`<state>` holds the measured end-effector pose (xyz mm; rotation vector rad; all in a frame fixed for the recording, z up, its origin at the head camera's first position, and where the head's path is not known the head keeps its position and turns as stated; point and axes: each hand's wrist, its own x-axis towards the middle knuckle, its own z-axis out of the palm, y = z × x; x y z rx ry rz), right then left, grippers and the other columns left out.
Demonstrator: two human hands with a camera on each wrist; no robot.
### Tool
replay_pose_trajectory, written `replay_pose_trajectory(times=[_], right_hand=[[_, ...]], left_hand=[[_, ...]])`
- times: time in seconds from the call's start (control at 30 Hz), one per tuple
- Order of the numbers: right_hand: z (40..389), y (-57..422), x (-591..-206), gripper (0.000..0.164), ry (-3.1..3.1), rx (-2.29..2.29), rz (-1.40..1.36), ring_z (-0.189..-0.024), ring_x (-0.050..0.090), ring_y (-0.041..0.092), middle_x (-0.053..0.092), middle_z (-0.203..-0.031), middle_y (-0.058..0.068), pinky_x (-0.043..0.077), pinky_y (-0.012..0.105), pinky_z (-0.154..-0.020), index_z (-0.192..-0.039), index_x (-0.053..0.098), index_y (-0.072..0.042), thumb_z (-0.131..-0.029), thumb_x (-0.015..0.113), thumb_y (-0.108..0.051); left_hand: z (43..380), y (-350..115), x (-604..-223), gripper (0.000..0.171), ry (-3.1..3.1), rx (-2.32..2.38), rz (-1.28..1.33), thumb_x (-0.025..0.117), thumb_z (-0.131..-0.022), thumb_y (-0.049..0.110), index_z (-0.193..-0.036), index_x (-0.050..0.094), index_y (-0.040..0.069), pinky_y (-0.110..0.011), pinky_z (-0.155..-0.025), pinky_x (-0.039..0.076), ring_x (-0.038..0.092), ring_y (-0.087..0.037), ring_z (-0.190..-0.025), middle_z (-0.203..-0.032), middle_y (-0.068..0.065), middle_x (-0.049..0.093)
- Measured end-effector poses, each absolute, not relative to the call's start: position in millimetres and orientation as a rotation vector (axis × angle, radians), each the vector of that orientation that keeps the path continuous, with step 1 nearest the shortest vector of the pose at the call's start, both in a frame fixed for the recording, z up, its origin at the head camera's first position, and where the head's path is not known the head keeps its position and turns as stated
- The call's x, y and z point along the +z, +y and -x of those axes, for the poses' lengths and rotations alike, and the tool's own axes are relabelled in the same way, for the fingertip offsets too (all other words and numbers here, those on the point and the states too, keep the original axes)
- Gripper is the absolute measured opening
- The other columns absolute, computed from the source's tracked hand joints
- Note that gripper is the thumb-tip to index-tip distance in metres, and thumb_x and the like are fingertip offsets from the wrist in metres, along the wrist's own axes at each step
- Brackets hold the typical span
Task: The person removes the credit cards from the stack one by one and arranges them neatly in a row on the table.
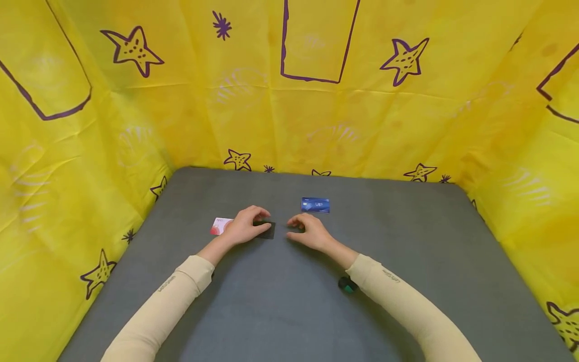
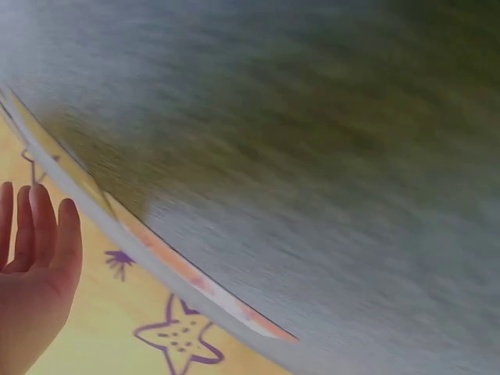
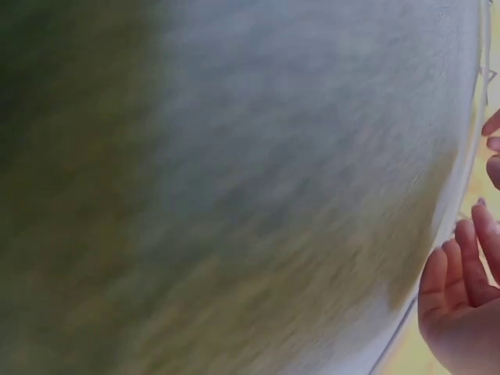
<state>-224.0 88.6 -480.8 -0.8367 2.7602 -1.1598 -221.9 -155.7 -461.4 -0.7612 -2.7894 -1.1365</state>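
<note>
My left hand (image 1: 246, 224) is over a black card (image 1: 269, 231) on the grey table, its thumb overlapping the card in the head view. Much of the card is hidden beneath the hand. Just left of it lies a white card with pink-red shapes (image 1: 220, 225), partly covered by the same hand. In the left wrist view this hand (image 2: 39, 273) shows its fingers relaxed. To the right, my right hand (image 1: 311, 232) is loosely bent with nothing between thumb and fingers. Beyond it a blue card marked VIP (image 1: 315, 204) lies flat.
The grey tabletop (image 1: 280, 311) spreads out on all sides of the hands. Yellow cloth walls (image 1: 316, 115) with purple drawings rise at its back and both sides. A small dark round object with a green patch (image 1: 347, 284) shows beside the right sleeve.
</note>
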Motion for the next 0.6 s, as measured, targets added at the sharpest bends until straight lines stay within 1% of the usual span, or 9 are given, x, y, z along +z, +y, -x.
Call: replay_pose_trajectory(times=[0.3,0.6], right_hand=[[219,114,-481,0.025,2.76,-1.241,0.735,-0.087,0.058,0.02,0.067,-0.099,0.003,0.046,0.033,-0.08,-0.105,0.07,-0.009,-0.083,0.078,-0.018],[220,132,-481,0.026,2.79,-1.228,0.697,-0.086,0.058,0.019,0.067,-0.099,0.004,0.047,0.035,-0.079,-0.105,0.07,-0.009,-0.082,0.078,-0.017]], left_hand=[[227,-132,-462,0.027,-2.809,-1.141,0.844,0.073,-0.086,0.016,-0.107,0.067,0.001,-0.038,-0.082,0.048,0.059,-0.024,-0.089,-0.097,-0.011,0.063],[233,-108,-462,0.023,-2.842,-1.098,0.915,0.074,-0.085,0.015,-0.103,0.067,0.002,-0.038,-0.082,0.048,0.058,-0.024,-0.087,-0.093,-0.01,0.063]])
